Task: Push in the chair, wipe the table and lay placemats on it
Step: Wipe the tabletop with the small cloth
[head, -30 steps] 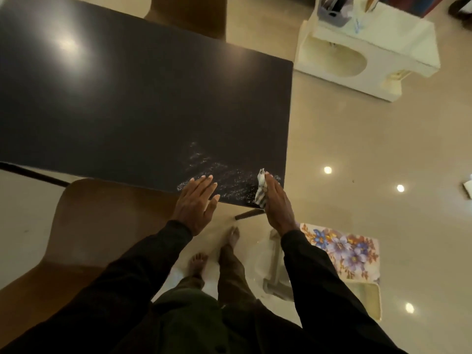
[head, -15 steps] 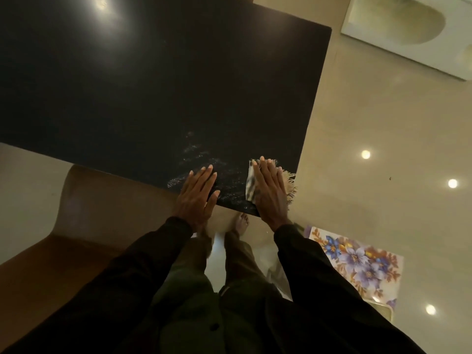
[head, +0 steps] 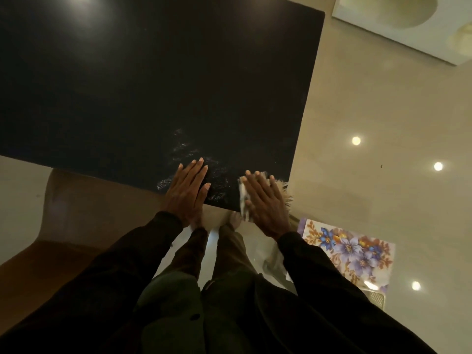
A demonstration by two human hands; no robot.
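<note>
A black table (head: 158, 80) fills the upper left, with wet streaks near its near right corner. My left hand (head: 187, 191) lies flat on the table's near edge, fingers straight. My right hand (head: 265, 204) presses flat on a striped, fringed cloth (head: 244, 200) at the near right corner, fingers straight; the fringe sticks out past my fingers. A brown chair (head: 76, 215) stands at the near left, its back close to the table edge. A floral placemat (head: 352, 254) lies on a low surface to the right of my legs.
Glossy beige floor with reflected ceiling lights spreads to the right. A white piece of furniture (head: 408, 29) stands at the top right. My bare feet stand just under the table's near edge.
My right hand went from holding the bunched cloth at the table edge to pressing it flat on the corner. The camera has tilted down and closer; my left hand has stayed flat.
</note>
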